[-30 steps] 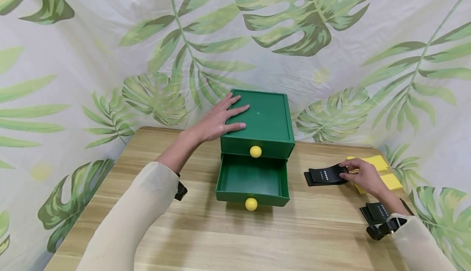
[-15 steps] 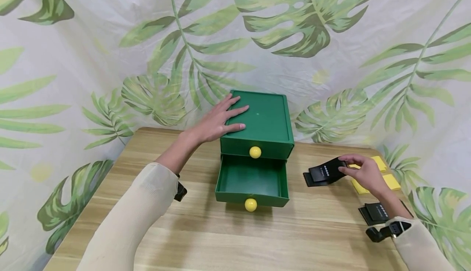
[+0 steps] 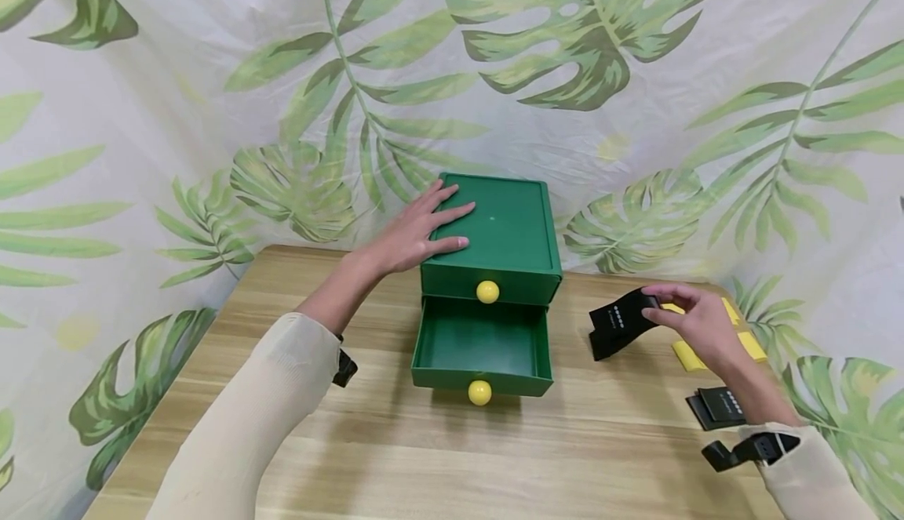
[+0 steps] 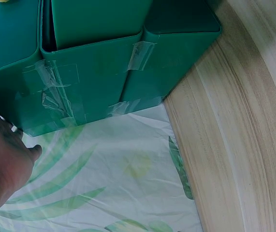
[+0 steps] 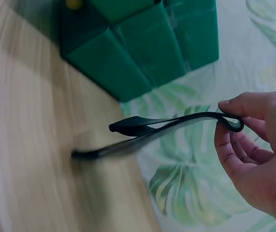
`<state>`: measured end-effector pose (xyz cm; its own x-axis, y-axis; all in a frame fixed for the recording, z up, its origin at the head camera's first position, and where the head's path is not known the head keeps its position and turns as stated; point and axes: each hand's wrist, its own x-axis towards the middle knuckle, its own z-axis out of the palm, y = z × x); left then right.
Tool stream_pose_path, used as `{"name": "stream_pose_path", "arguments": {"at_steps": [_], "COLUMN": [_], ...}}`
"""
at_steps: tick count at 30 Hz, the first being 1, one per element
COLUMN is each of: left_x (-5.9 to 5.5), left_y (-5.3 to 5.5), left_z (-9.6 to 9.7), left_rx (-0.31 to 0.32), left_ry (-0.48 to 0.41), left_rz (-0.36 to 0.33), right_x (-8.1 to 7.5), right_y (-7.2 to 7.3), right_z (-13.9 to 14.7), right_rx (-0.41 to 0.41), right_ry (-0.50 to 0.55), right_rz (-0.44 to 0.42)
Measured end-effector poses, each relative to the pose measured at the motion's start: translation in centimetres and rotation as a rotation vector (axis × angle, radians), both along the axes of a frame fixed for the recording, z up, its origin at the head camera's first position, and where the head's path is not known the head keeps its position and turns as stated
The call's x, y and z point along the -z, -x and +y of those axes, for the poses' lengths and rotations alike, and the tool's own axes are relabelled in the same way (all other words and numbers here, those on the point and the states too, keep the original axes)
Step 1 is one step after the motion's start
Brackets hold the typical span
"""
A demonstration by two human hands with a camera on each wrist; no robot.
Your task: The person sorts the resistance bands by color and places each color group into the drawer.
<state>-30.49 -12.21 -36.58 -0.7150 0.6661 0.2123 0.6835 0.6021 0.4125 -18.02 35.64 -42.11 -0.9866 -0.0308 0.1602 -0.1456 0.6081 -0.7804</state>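
Observation:
My left hand rests with spread fingers on top of the green drawer cabinet. The cabinet's lower drawer is pulled out and shows a bare green floor; the upper one is pushed in. To the right, my right hand pinches one end of a folded black strip with white dots and lettering. The right wrist view shows the black strip bent into a loop between thumb and fingers, its far end low over the table. In the left wrist view, part of my left hand appears beside the cabinet.
Yellow folded pieces lie behind my right hand, partly hidden. Another folded black piece lies close to my right wrist, near the table's right edge. A leaf-patterned cloth hangs behind the wooden table.
My right hand has lifted the black strip's near end and shifted slightly left; the strip now tilts up from its far end. My left hand stays on the cabinet.

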Motion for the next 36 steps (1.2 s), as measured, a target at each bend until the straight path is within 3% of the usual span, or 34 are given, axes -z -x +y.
{"name": "stream_pose_path", "arguments": {"at_steps": [4, 25, 36], "left_x": [-0.1, -0.1, 0.1], "left_y": [0.0, -0.1, 0.1], "left_z": [0.0, 0.2, 0.1], "left_rx": [-0.005, -0.004, 0.004], "left_ry": [0.004, -0.012, -0.016], "left_rz": [0.000, -0.002, -0.008], "right_x": [-1.5, -9.0, -12.4], "right_y": [-0.4, -4.0, -5.2], "right_z": [-1.0, -4.8, -7.5], "right_rx": [-0.040, -0.183, -0.318], "right_ry": [0.057, 0.122, 0.314], "right_rz": [0.018, 0.072, 0.169]}}
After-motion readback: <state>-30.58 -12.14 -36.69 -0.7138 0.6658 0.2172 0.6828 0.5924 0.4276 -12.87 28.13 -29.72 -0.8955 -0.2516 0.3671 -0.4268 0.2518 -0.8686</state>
